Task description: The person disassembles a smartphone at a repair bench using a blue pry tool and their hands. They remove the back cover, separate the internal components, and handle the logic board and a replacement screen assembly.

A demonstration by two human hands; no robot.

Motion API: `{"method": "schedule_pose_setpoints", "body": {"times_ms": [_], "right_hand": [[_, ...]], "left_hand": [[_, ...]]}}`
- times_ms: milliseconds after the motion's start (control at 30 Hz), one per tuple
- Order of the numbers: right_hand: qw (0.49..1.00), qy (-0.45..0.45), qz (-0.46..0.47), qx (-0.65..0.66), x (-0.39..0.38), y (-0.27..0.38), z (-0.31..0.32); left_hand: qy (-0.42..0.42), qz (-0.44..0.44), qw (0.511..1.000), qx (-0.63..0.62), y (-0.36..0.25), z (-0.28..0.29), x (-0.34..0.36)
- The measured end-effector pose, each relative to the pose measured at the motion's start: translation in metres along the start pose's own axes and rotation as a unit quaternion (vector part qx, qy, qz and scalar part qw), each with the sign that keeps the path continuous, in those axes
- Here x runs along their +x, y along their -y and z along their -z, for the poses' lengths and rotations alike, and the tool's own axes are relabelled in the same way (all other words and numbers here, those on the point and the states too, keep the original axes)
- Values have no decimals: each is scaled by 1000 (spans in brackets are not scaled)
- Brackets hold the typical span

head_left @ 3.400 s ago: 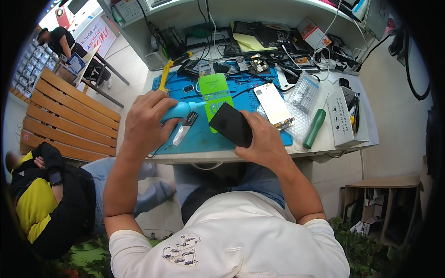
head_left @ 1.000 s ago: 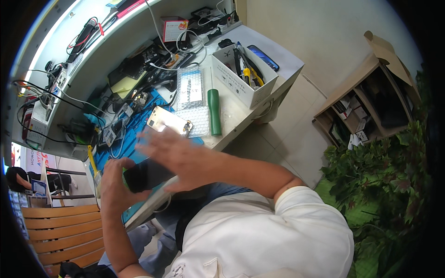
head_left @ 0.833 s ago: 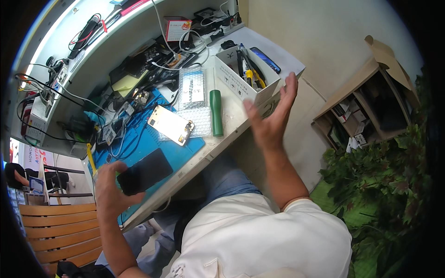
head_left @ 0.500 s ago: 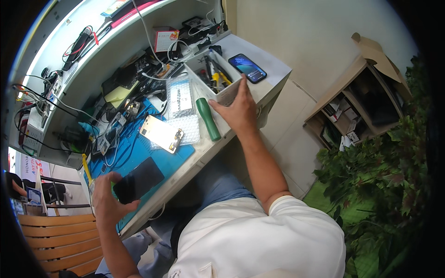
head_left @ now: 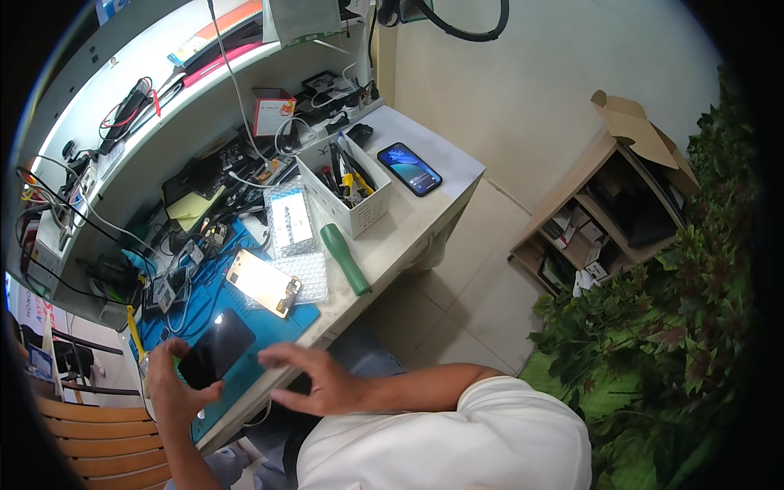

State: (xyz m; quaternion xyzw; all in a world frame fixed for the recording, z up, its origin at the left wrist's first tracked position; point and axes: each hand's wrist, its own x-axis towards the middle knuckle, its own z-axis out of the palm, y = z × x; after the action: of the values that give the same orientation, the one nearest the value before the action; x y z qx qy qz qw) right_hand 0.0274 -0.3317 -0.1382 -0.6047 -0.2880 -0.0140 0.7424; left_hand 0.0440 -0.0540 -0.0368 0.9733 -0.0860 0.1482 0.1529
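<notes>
A black phone-sized slab with a dark glossy face is gripped at its lower left end by my left hand, thumb on one side and fingers on the other. It is over the front part of a blue work mat. My right hand is empty, its fingers apart, just right of the slab and not touching it. Beyond them, a phone screen panel with a pale gold back lies partly on bubble wrap. To its right rests a green screwdriver-like handle.
A white box of tools stands on the bench, with a lit phone right of it. Tangled cables and parts crowd the back. A wooden chair is at lower left; a shelf cabinet stands on the right.
My right hand has left the white tool box and come back toward the black slab, fingers spread. My left hand keeps its hold on the slab. The head view has shifted.
</notes>
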Motion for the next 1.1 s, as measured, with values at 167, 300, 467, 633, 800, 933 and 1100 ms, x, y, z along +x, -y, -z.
{"method": "schedule_pose_setpoints", "body": {"times_ms": [167,300,467,633,800,933,1100], "right_hand": [[993,-15,18,115,30,-5,-36],[903,-124,406,-68,53,20,44],[722,-295,118,-614,73,34,259],[718,-167,-54,-674,62,13,356],[702,-65,-107,-701,89,12,367],[689,-20,-124,-714,116,10,374],[665,31,-138,-734,145,6,381]], "left_hand": [[-5,23,1000,-14,-15,3,21],[-12,55,998,-22,-9,13,15],[-14,92,996,-8,10,17,-1],[-4,77,997,-15,18,7,-8],[3,68,998,2,12,0,-10],[3,64,998,6,7,-2,-8],[5,78,997,7,10,-4,-9]]}}
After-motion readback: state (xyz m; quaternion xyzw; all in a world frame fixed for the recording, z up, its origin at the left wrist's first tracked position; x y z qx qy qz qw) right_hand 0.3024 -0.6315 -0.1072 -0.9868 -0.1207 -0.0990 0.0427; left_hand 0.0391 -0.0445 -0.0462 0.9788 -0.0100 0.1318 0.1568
